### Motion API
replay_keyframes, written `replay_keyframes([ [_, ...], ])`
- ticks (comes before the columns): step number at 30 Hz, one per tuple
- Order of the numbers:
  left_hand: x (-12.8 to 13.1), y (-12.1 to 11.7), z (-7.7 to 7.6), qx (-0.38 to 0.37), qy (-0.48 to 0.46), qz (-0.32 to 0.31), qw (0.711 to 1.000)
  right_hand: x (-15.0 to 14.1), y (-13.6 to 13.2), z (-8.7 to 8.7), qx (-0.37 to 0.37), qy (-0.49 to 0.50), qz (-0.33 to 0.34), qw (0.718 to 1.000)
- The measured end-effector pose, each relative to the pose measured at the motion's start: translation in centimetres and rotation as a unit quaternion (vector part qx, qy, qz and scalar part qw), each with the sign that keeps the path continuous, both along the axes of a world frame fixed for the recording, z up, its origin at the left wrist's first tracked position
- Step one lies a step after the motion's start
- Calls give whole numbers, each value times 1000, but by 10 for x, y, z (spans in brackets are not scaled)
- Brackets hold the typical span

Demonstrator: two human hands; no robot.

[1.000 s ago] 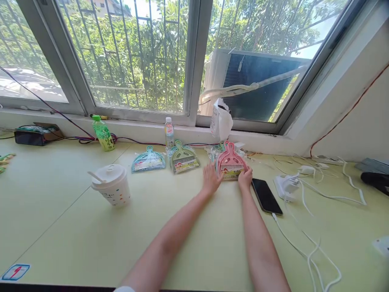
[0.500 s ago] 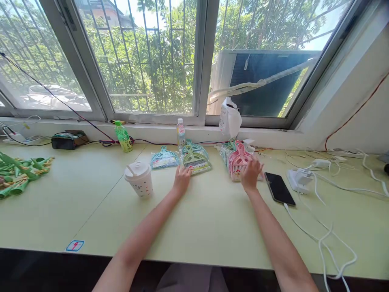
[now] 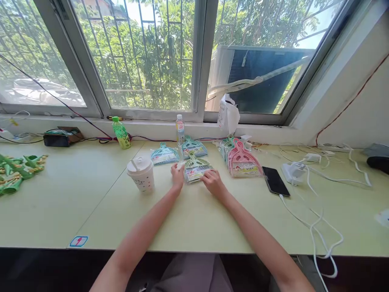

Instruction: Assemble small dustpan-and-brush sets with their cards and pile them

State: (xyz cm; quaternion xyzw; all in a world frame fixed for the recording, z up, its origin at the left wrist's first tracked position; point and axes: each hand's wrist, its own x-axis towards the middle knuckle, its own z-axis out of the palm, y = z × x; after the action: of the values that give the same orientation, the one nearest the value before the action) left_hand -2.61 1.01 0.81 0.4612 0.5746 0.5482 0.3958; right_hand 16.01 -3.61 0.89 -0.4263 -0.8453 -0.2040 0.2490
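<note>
A yellow-green toy dustpan and brush set [image 3: 197, 165] in clear packaging lies in front of me. My left hand [image 3: 178, 177] is closed at its left edge, apparently gripping the wrapper. At its lower right corner, my right hand [image 3: 214, 182] pinches the package. Just behind lies a teal dustpan set [image 3: 194, 147], and a blue dustpan set [image 3: 164, 155] rests to the left. To the right, a pink dustpan set [image 3: 244, 162] tops a pile, with green dustpan sets [image 3: 226, 147] showing at its left.
A lidded paper cup [image 3: 141, 176] stands left of my forearm. Farther back are a green bottle [image 3: 121, 133] and a clear bottle [image 3: 180, 129]. On the right lie a phone [image 3: 276, 181], a white power adapter [image 3: 293, 172] and loose cables [image 3: 319, 227]. Green plastic pieces [image 3: 21, 172] lie far left.
My right hand has left the pink pile and moved left to the yellow-green set. That set has shifted slightly toward me, away from the teal one. My left hand's fingers have curled at its edge.
</note>
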Motion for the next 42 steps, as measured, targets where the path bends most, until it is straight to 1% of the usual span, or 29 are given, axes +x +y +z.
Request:
replay_keyframes([
  [1,-4,5,-2,-40,-35,-32,998,0,-3,1,7,11,9,1000],
  [2,-9,10,-3,-80,-81,-84,990,-1,-7,2,11,24,15,1000],
  [3,-13,14,-4,-112,-123,-140,976,-2,-10,3,11,35,20,999],
  [4,-17,17,-5,-141,-164,-199,956,-4,-13,5,8,45,25,999],
  [5,-20,19,-5,-160,-195,-249,935,-6,-16,7,3,55,29,998],
  [6,-23,21,-5,-166,-212,-283,920,-8,-19,8,-4,63,33,997],
  [7,-25,21,-5,-161,-224,-302,913,-10,-20,9,-14,66,37,997],
  [8,-26,21,-5,-147,-235,-306,911,-11,-21,10,-28,65,41,997],
  [9,-27,21,-5,-130,-246,-297,914,-11,-22,10,-43,60,44,996],
  [12,-28,18,-1,-78,-274,-253,925,-8,-18,6,-109,47,48,992],
  [14,-28,16,2,-50,-272,-239,931,-5,-13,2,-167,95,48,980],
  [15,-28,14,4,-37,-267,-240,933,-3,-10,0,-199,144,50,968],
  [16,-28,12,5,-27,-263,-245,933,-1,-8,-2,-232,207,51,949],
  [17,-27,10,6,-22,-262,-254,931,1,-5,-4,-264,280,50,922],
  [19,-24,6,8,-17,-265,-275,924,3,-1,-5,-312,430,41,846],
  [21,-19,2,9,-5,-271,-292,917,5,2,-3,-348,549,29,759],
  [23,-15,-3,11,10,-270,-312,911,5,2,-2,-380,621,32,685],
  [24,-13,-5,11,13,-266,-327,907,5,3,-1,-393,643,37,656],
  [25,-12,-7,11,13,-259,-344,902,5,3,-1,-398,661,42,635],
  [26,-11,-9,12,8,-249,-362,898,6,3,-2,-391,679,49,620],
  [28,-10,-9,10,-13,-231,-387,893,7,4,-3,-359,713,62,599],
  [29,-10,-7,9,-27,-226,-387,894,8,5,-3,-345,727,71,590],
  [31,-10,-3,6,-55,-226,-367,901,10,6,-4,-339,742,86,573],
  [33,-10,4,1,-72,-233,-330,912,13,6,-3,-353,743,86,562],
  [36,-10,12,-3,-72,-244,-263,931,15,6,1,-361,744,76,557],
  [38,-12,16,-2,-67,-254,-227,938,17,6,4,-359,745,70,558],
  [42,-17,21,2,-54,-255,-201,944,22,5,12,-375,732,58,566],
])
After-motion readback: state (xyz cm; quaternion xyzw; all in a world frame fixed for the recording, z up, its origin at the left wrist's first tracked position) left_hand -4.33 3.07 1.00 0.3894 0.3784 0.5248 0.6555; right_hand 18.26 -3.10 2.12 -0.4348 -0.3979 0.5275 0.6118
